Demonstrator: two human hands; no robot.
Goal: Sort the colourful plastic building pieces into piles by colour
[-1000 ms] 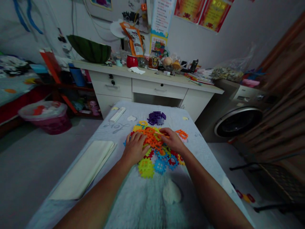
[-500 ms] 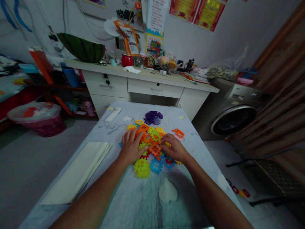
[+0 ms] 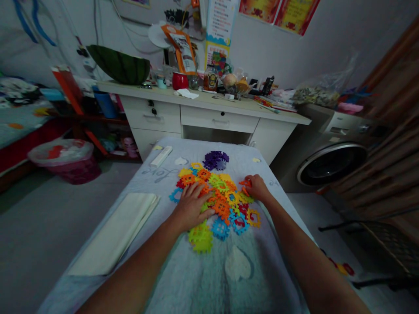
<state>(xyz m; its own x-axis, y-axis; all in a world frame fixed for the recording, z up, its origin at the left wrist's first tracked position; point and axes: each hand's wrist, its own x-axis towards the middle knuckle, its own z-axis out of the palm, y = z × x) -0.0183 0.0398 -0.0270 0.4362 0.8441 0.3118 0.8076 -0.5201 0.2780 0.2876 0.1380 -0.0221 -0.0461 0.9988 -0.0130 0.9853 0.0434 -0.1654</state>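
A pile of toothed plastic building pieces (image 3: 221,208) in orange, yellow, green, blue and red lies spread on the cloth-covered table. My left hand (image 3: 190,206) rests on the pile's left side with its fingers spread, holding nothing that I can see. At the pile's right edge, my right hand (image 3: 257,187) has its fingers closed on an orange building piece (image 3: 244,183). Part of that piece is hidden by the fingers. Purple building pieces (image 3: 216,160) sit in a separate heap behind the coloured pile. Lime green pieces (image 3: 200,237) are at its near side.
A folded cream cloth (image 3: 114,233) lies along the table's left side. Farther back is a white oblong object (image 3: 161,156). Beyond the table stands a cluttered white desk (image 3: 218,120), with a washing machine (image 3: 327,150) to the right and a lined pink bin (image 3: 67,161) at left.
My right hand has moved from the pile out to the right, onto the orange piece there. My left hand stays spread on the pile. The view has shifted slightly.
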